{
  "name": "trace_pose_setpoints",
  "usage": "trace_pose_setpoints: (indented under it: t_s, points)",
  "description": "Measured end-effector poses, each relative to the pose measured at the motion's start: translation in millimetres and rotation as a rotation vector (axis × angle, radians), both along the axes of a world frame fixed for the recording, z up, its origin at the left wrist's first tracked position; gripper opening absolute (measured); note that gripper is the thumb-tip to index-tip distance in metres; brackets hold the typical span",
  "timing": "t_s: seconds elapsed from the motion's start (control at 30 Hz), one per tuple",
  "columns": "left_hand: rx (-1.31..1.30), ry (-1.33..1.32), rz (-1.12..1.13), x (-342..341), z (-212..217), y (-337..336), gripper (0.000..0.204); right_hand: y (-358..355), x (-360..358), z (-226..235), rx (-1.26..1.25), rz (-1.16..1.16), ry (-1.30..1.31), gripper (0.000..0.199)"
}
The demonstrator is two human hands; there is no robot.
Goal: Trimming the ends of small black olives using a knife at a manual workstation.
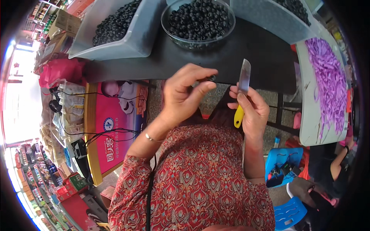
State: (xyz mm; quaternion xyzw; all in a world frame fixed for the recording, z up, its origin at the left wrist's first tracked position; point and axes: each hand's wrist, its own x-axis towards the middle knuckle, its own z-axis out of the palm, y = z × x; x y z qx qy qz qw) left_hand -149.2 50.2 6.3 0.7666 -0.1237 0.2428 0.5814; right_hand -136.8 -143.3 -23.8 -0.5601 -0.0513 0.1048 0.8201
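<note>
My left hand [184,92] pinches a small black round piece [211,78] between thumb and fingers, just past the table's near edge. The piece looks like the ones heaped in the containers. In my right hand [252,111] is a small knife [244,77], its yellow handle in my grip and its blade pointing up and away from me. Blade and black piece are apart. Beyond my hands stands a clear round bowl [164,24] full of black pieces with holes, like beads or pitted olives; I cannot tell which.
The black table [154,69] also bears a translucent bin [131,48] of black pieces at left and another bin [266,23] at right. Purple strips [327,84] lie on a pale table [308,127] to the right. Blue stools [287,211] and another person's arm [339,161] are at lower right.
</note>
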Motion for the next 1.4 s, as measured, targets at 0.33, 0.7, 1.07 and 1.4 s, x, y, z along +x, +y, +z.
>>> trace_pose_setpoints:
  t_s: [0.33, 0.7, 1.07, 1.4]
  points:
    - [0.939, -0.315, 0.598, 52.5, 116.1, 134.5, 0.019, -6.3, -1.9, -13.5, -0.006, -0.004, 0.050, 0.023]
    - [1.007, -0.297, 0.431, 78.9, 92.4, 96.0, 0.009, -8.5, 0.6, -19.4, 0.003, -0.007, 0.080, 0.023]
    - [1.307, 0.325, 0.101, 134.3, 37.7, 63.6, 0.009, -12.0, -6.8, -18.1, 0.019, -0.001, 0.085, 0.024]
    - [1.125, 0.274, 0.031, 150.7, 16.7, 85.2, 0.014, -10.9, -3.5, -13.5, 0.029, 0.010, 0.092, 0.025]
